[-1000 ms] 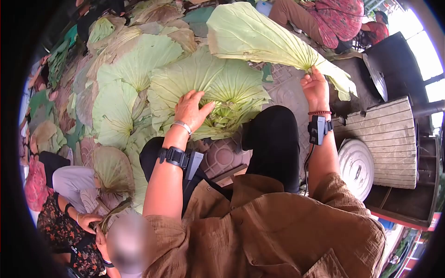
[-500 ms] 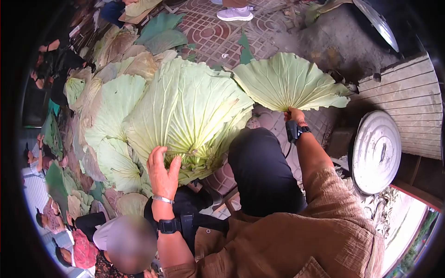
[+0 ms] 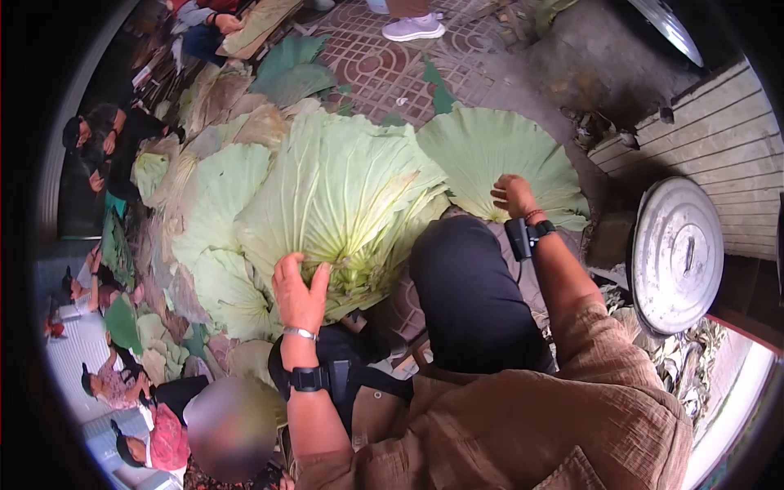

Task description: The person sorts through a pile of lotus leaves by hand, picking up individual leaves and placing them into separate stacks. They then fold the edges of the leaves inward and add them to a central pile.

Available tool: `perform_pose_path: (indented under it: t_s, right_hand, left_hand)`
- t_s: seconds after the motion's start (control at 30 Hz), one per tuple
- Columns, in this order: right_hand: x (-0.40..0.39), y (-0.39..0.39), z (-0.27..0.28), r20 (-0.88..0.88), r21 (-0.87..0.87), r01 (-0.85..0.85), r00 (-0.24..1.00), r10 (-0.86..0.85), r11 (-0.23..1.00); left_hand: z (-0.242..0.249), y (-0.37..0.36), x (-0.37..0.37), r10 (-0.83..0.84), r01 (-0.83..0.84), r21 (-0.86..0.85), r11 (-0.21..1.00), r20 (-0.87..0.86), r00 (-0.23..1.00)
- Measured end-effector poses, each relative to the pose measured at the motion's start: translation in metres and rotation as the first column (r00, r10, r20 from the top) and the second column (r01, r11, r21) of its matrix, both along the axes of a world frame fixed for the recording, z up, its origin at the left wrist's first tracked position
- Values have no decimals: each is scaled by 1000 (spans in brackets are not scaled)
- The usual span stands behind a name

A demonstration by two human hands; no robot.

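Observation:
A thick stack of large pale green lotus leaves (image 3: 335, 180), ribs fanning out from gathered stem ends, lies in front of me. My left hand (image 3: 300, 292) rests at the near edge of this stack, thumb and fingers apart. To the right, a single lotus leaf (image 3: 498, 139) is spread on the paving, partly beside the stack. Over its near edge hovers my right hand (image 3: 514, 196), fingers apart and nothing visible in them. My dark-trousered knee (image 3: 465, 286) stands between the two hands.
More leaves (image 3: 216, 196), some browned, are heaped on the left. A round metal lid (image 3: 678, 257) and slatted boards (image 3: 710, 155) stand at right. Another person's shoe (image 3: 413, 28) is on the patterned paving (image 3: 367, 41). Several people sit along the left.
The single leaf, held up by its stem end in my right hand earlier, now lies spread lower on the ground. That hand has let go. My left hand stays at the stack.

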State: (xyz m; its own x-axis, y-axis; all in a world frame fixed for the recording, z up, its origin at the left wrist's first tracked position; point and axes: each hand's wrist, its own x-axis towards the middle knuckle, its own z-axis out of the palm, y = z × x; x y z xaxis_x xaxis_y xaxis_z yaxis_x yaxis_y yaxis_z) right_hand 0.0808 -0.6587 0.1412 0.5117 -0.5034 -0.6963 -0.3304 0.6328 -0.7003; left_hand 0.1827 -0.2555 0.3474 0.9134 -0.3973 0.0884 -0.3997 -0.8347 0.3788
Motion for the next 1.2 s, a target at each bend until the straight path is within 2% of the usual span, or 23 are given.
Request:
perform_pose_path:
  t_s: [0.07,0.13,0.17,0.23,0.3,0.33,0.37,0.43,0.47,0.53,0.57,0.63,0.7,0.73,0.77,0.8,0.83,0.87,0.93,0.97,1.03,1.1,1.2]
  right_hand:
    - [26,12,94,149,-121,-206,963,223,971]
    - [42,37,172,214,-285,-379,870,444,880]
    - [46,52,198,224,-288,-390,861,457,875]
    - [51,84,231,76,-496,-642,638,766,584]
    - [57,121,219,76,-815,-480,466,881,324]
    - [57,139,217,6,-872,-440,427,904,214]
    - [58,153,221,-105,-903,-426,351,930,59]
    - [64,180,215,-228,-941,-317,342,912,-116]
    - [66,189,215,-225,-942,-313,335,915,-117]
    - [74,202,218,-427,-901,-251,362,829,-355]
    - [77,205,219,-426,-902,-243,363,829,-357]
    - [82,211,218,-529,-837,-347,315,788,-423]
    - [81,210,215,-497,-860,-312,335,801,-404]
    - [80,210,214,-461,-882,-282,354,814,-378]
    - [80,210,214,-464,-881,-278,351,813,-383]
    - [80,210,217,-524,-850,-268,345,778,-454]
    - [80,209,220,-582,-813,-260,343,738,-521]
    - [81,207,221,-583,-813,-258,347,735,-523]
    - [83,198,223,-491,-839,-46,496,716,-543]
    - [85,190,225,-492,-838,-46,498,715,-544]
    - [92,166,236,-454,-820,-36,648,611,-572]
    - [97,131,241,-253,-881,48,793,554,-470]
    - [92,66,265,-108,-914,7,960,259,-406]
  left_hand:
    - [1,0,0,7,-7,16,1000,19,1000]
    - [2,-1,1,37,-38,17,999,32,999]
    - [3,-1,1,44,-44,20,999,1,999]
    - [4,-1,2,63,-63,21,998,-22,998]
    - [3,-5,4,103,-101,74,992,-28,994]
    - [3,-5,4,108,-107,76,991,-15,994]
    - [2,-4,3,118,-117,80,990,-17,993]
    - [2,-2,7,125,-124,19,992,-40,991]
    - [3,0,9,133,-133,4,991,-82,988]
    - [2,4,8,144,-147,-33,989,-77,987]
    - [1,5,8,146,-151,-70,986,-80,986]
    - [-7,10,12,170,-177,-97,979,-80,982]
    - [-15,17,18,246,-264,-289,920,-97,964]
    - [-16,21,20,251,-268,-294,918,-95,963]
    - [-17,25,23,229,-248,-219,944,-110,967]
    - [-18,26,24,205,-222,-142,965,-126,971]
    - [-19,27,25,203,-220,-145,965,-123,971]
    - [-21,27,25,212,-227,-148,962,-112,971]
    - [-21,28,26,220,-234,-153,960,-100,970]
    - [-21,28,26,227,-238,-128,963,-92,969]
    - [-24,26,25,218,-228,-106,968,-94,971]
    - [-24,26,24,202,-202,-75,976,-8,979]
    - [-23,27,24,163,-163,-63,985,-5,987]
